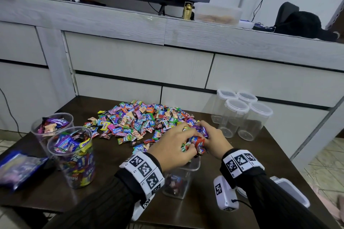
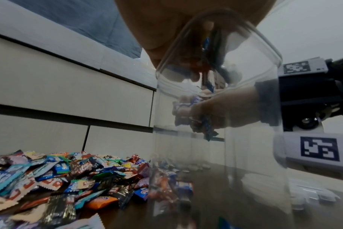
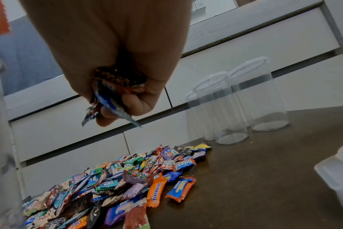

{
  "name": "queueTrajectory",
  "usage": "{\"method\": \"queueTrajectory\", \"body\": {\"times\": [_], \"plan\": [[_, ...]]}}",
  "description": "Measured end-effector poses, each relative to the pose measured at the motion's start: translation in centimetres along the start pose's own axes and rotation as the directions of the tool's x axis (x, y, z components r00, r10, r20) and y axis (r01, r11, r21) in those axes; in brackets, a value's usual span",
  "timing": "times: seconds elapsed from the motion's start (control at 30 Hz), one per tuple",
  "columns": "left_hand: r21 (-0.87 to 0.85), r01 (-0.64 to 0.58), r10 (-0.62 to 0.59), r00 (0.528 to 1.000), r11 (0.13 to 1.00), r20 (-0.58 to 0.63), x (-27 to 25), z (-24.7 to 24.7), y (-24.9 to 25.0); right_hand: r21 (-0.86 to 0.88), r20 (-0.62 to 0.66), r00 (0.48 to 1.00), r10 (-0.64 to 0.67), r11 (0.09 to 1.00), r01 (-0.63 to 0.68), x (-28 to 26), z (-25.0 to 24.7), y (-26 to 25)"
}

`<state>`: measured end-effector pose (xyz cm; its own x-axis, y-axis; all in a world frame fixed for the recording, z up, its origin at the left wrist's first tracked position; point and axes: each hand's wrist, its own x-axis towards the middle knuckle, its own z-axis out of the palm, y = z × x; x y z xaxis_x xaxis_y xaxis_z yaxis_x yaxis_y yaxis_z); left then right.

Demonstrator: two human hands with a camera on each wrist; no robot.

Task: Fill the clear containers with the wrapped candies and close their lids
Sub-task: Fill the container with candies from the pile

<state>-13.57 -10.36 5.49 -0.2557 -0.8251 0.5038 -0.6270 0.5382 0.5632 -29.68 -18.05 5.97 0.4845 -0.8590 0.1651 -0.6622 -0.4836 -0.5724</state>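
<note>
A heap of wrapped candies [image 1: 141,121] [image 3: 116,186] covers the middle of the dark table [image 1: 115,176]. My left hand [image 1: 173,147] and right hand [image 1: 212,139] meet above an open clear container [image 1: 181,180] [image 2: 215,139], both clutching a bunch of candies [image 1: 195,142] over its mouth. The right wrist view shows fingers [image 3: 127,102] curled round wrappers. A few candies lie at the bottom of this container. At the left stand two open containers [image 1: 74,156] [image 1: 53,128], both filled with candies.
Several empty lidded containers [image 1: 240,115] [image 3: 243,99] stand at the back right of the table. A loose white lid [image 1: 290,191] lies near the right edge, a blue candy bag [image 1: 18,169] at the left edge. Grey drawer fronts [image 1: 141,63] rise behind the table.
</note>
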Motion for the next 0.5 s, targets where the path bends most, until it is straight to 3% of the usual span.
{"method": "queueTrajectory", "body": {"times": [0.27,0.5], "plan": [[0.212,-0.097,0.084,0.994,0.972,0.072,-0.14,-0.43,0.08,-0.021,-0.018,1.0,-0.016,1.0,0.015,0.17,0.23,0.32],[0.148,-0.098,0.083,0.991,0.984,0.106,-0.32,-0.45,-0.23,-0.032,-0.022,0.999,-0.033,0.999,0.032,0.49,-0.2,0.36]]}}
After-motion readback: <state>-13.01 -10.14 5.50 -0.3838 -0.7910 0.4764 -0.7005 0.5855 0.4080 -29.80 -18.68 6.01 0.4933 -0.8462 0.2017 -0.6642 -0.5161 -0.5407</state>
